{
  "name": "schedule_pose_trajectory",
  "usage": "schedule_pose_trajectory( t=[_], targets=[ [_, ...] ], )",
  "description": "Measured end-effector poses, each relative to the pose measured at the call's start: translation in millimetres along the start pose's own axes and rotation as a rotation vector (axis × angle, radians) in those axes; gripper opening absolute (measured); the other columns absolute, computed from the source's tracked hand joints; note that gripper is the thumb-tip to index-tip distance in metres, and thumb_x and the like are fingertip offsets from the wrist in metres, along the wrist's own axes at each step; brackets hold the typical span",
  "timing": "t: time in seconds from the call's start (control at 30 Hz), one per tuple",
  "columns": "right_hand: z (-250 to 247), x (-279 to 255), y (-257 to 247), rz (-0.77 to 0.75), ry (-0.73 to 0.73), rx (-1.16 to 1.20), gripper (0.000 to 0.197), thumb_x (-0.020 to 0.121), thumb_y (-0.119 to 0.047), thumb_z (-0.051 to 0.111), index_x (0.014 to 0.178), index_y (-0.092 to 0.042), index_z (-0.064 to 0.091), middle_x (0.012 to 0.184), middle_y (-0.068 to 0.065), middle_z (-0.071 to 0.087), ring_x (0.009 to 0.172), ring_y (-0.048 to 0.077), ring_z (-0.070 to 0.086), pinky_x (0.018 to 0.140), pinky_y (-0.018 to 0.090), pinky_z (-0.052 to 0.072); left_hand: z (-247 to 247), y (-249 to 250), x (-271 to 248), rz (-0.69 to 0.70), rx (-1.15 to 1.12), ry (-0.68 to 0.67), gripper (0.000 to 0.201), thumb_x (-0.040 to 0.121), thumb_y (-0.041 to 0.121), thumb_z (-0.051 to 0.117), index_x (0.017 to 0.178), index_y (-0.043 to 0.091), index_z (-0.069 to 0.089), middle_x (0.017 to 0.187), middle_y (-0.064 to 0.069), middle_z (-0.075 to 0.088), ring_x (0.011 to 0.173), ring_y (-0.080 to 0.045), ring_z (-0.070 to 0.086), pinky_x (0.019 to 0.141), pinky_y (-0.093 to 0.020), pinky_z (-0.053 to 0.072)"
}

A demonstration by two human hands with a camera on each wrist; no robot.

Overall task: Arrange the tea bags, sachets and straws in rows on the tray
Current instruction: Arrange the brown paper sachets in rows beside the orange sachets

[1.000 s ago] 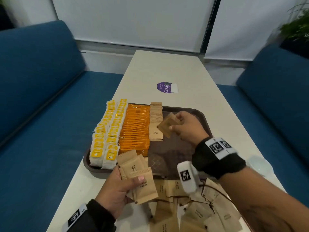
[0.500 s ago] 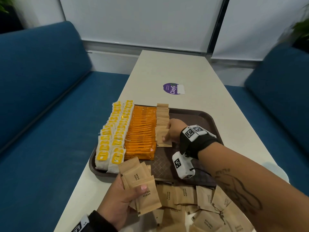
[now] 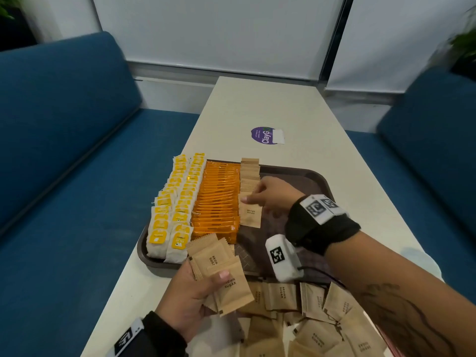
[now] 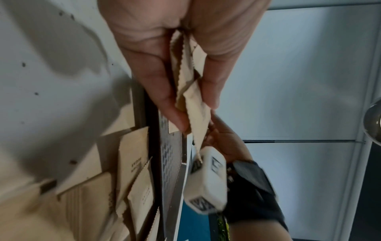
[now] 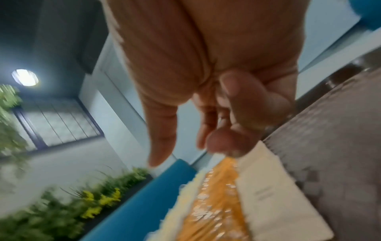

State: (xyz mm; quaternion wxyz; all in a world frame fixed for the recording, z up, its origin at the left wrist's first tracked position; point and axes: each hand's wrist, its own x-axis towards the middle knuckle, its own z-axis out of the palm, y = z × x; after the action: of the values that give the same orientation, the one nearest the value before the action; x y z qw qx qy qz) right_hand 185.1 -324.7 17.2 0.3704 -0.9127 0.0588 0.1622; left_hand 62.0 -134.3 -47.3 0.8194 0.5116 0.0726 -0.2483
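A brown tray [image 3: 313,177] holds two rows of yellow tea bags [image 3: 175,202], a row of orange sachets [image 3: 216,199] and a row of brown sugar sachets [image 3: 249,176]. The front sachet [image 3: 250,215] of that row lies flat. My right hand [image 3: 268,195] hovers over it, thumb tip touching its top edge, holding nothing. In the right wrist view the right hand [image 5: 206,130] has a fingertip resting on the pale sachet row [image 5: 274,192]. My left hand [image 3: 195,292] grips a fan of brown sugar sachets [image 3: 219,269] near the tray's front edge, pinched in the left hand [image 4: 177,91].
A loose pile of brown sugar sachets [image 3: 309,318] covers the near right of the white table [image 3: 283,104]. A purple sticker [image 3: 265,135] lies beyond the tray. Blue benches [image 3: 64,176] flank the table. The tray's right half is bare.
My right hand carried a brown sugar sachet to the row, laid it at the front and let it go. The left hand kept its fan of sachets.
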Motion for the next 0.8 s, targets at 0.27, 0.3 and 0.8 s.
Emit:
schedule_pose_trajectory(
  t=[0.27,0.3,0.8],
  targets=[
    [33.4,-96.3,3.8,-0.046,-0.316,0.156,0.039,0.073,-0.011,0.079,0.102,-0.015,0.053,0.08,-0.002,0.063,0.071,0.012,0.062,0.067,0.025,0.054,10.7,-3.0,3.5,0.044,-0.024,0.017,0.05,0.071,0.021,0.062,0.12,0.021,0.055,0.1,-0.009,0.072,0.078,-0.023,0.07,0.053,-0.033,0.053],
    [37.7,-97.9,7.1,-0.051,-0.287,0.178,0.041,0.072,-0.007,0.079,0.101,-0.015,0.051,0.076,-0.003,0.06,0.068,0.01,0.06,0.064,0.023,0.053,12.1,-3.2,3.0,0.042,-0.038,0.026,0.043,0.077,0.025,0.059,0.12,0.021,0.055,0.1,-0.01,0.072,0.077,-0.023,0.069,0.052,-0.033,0.053],
    [5.3,-35.4,30.4,0.24,0.07,0.407,0.026,0.08,-0.005,0.071,0.099,-0.01,0.054,0.099,0.015,0.07,0.071,0.019,0.062,0.065,0.028,0.054,-3.1,-1.3,-0.9,-0.06,-0.118,0.174,0.02,0.096,0.027,0.043,0.112,0.026,0.055,0.105,-0.017,0.068,0.091,-0.04,0.065,0.054,-0.042,0.056]
  ],
)
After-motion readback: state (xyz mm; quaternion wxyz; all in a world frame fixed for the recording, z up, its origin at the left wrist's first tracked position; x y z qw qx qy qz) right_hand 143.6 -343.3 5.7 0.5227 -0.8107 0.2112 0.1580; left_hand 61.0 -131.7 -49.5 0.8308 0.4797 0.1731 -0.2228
